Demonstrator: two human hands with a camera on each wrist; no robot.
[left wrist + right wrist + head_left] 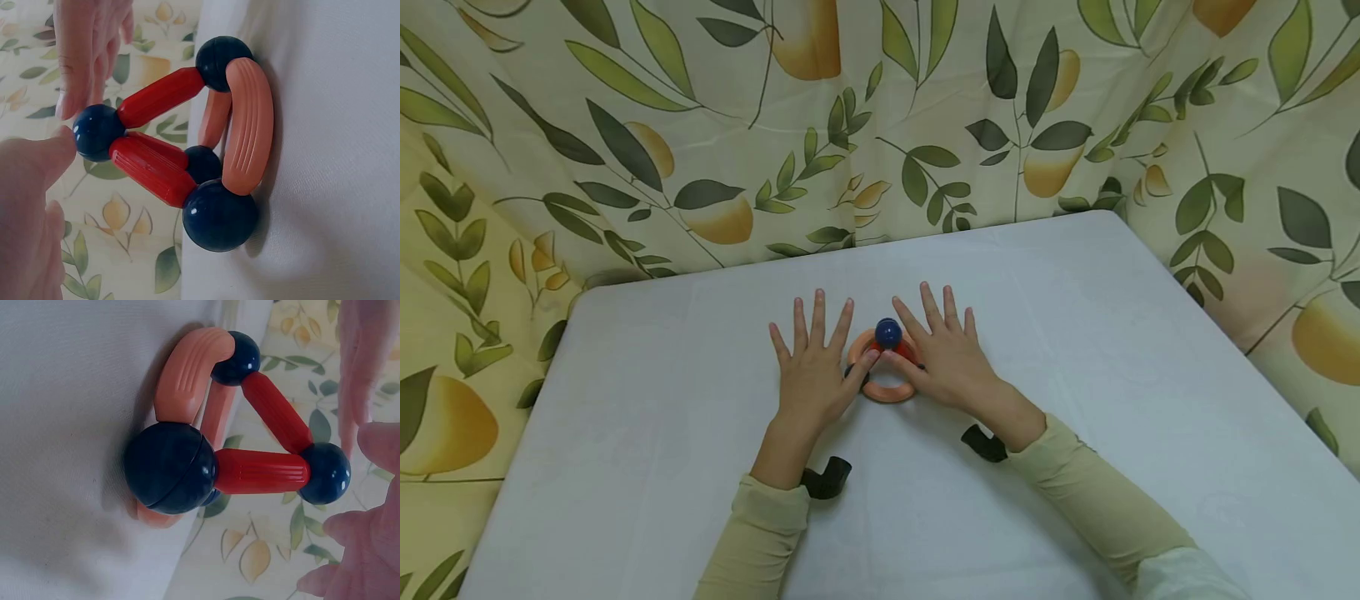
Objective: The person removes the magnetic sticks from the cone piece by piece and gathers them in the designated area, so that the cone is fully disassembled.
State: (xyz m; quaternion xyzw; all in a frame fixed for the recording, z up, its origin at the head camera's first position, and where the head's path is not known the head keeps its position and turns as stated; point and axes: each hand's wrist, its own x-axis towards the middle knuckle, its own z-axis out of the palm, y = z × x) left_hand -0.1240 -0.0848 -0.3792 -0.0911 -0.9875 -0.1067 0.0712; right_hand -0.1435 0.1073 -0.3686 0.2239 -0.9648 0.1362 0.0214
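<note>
On the table stands a small pyramid of toy building pieces. Curved orange rods [249, 128] form a ring at its base, joined by dark blue balls [170, 467]. Straight red rods [262, 470] rise from these balls to a single blue top ball [888, 333]. My left hand [812, 379] is held beside the pyramid on the left, fingers straight and spread. Likewise spread, my right hand [951, 360] is on the right side. Both thumbs point in toward the top ball; whether they touch it I cannot tell. Neither hand grips anything.
A white cloth covers the table [662, 400]. Behind it and along both sides hangs a curtain [820, 167] printed with leaves and fruit. A black device [827, 479] sits at the left wrist, and another black device [985, 443] at the right wrist.
</note>
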